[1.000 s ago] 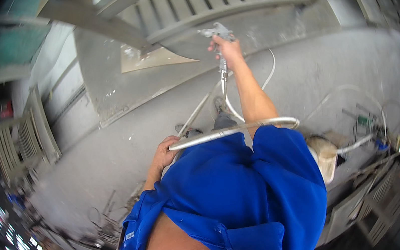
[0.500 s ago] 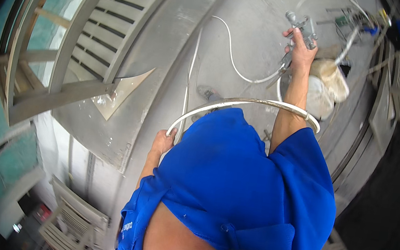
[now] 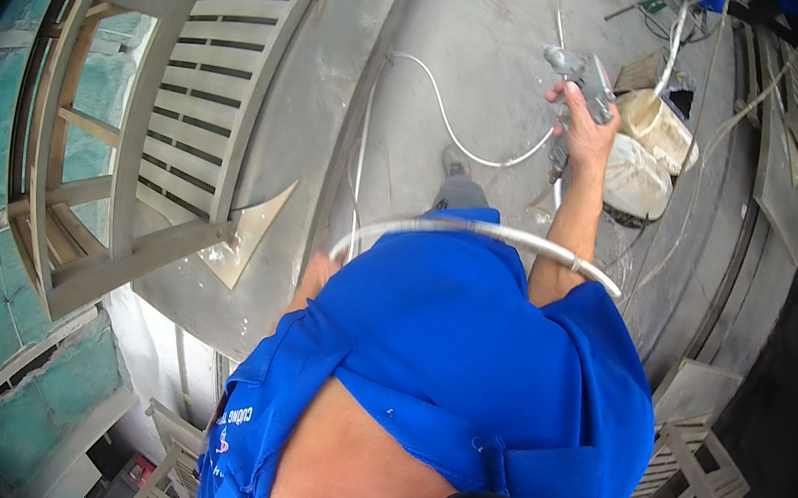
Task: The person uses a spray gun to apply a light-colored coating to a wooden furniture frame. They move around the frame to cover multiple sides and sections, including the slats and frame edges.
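The right hand (image 3: 586, 133) is held out on the far right, its grip closed around the handle of a grey metal spray gun (image 3: 584, 80), whose head points away to the far left. The left hand (image 3: 315, 276) is at the near left by the shirt (image 3: 468, 339), where a white hose (image 3: 512, 234) meets it; that grip is blurred and partly hidden, so I cannot tell how firmly it pinches. The hose arcs over the shirt to the right forearm.

To the left, a slatted wooden frame (image 3: 214, 84) stands on a grey board (image 3: 339, 50), with a triangular scrap (image 3: 255, 235) under its near corner. The board's right edge runs from far to near, well apart from the gun. Between that edge and the gun, grey floor (image 3: 483, 69) gives the widest room (though a thin white line (image 3: 476, 158) snakes across it). On the right it is tighter: two cream containers (image 3: 651, 136) lie near the right hand, and beyond them a dark rail edge (image 3: 735, 263) borders the floor.
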A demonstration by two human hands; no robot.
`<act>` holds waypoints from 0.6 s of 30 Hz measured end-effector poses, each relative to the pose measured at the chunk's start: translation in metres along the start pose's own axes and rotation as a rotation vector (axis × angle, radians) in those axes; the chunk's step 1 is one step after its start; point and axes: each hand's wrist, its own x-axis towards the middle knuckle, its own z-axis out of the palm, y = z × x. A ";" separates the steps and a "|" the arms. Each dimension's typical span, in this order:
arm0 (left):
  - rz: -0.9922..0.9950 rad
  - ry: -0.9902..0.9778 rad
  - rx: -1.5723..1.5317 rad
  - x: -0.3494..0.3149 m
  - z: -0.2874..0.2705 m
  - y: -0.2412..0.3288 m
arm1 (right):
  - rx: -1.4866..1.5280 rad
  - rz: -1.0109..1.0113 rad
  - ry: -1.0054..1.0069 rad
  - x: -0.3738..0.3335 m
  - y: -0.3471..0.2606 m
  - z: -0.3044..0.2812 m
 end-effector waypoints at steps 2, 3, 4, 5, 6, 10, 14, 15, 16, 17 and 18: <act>-0.022 -0.064 -0.004 -0.009 0.010 -0.017 | -0.036 -0.073 0.031 0.029 -0.009 0.002; -0.035 -0.118 -0.037 -0.020 0.019 -0.029 | -0.094 -0.044 0.026 0.039 -0.013 0.001; -0.044 -0.172 -0.071 -0.031 0.028 -0.041 | -0.148 -0.033 0.006 0.052 -0.018 0.000; -0.044 -0.223 -0.105 -0.043 0.037 -0.052 | -0.207 -0.026 -0.021 0.066 -0.021 0.001; -0.049 -0.275 -0.146 -0.060 0.048 -0.064 | -0.241 -0.037 -0.044 0.078 -0.022 0.004; 0.063 -0.468 -0.233 -0.146 0.102 -0.104 | -0.310 -0.021 -0.106 0.109 -0.014 0.036; 0.439 -0.451 -0.131 -0.258 0.169 -0.131 | -0.340 0.017 -0.335 0.079 -0.007 0.095; 0.386 -0.471 -0.172 -0.286 0.185 -0.132 | -0.259 -0.018 -0.443 0.063 -0.007 0.107; 0.138 -0.561 -0.350 -0.306 0.196 -0.135 | -0.275 0.004 -0.537 0.046 -0.006 0.120; -0.126 -0.595 -0.524 -0.325 0.206 -0.136 | -0.291 0.016 -0.614 0.028 -0.005 0.129; -0.365 -0.669 -0.688 -0.348 0.210 -0.141 | -0.317 0.033 -0.698 0.007 -0.001 0.140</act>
